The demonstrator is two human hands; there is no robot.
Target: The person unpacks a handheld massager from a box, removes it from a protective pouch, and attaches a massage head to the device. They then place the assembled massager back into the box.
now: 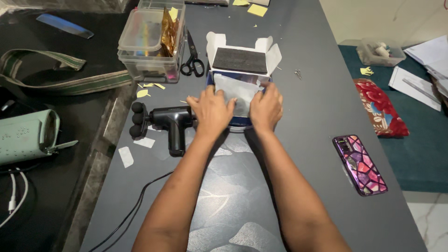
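We note left hand (212,109) and right hand (267,108) — both spread flat — pressing white paper (238,91) into the blue box (239,122) on the counter (298,154).

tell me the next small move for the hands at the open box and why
Probably press the white wrapping sheet down flat inside the blue box. Both the left hand and the right hand already rest on the box's near edge with fingers on the sheet, which looks crumpled and raised, while the lid with its dark foam pad stands open behind.
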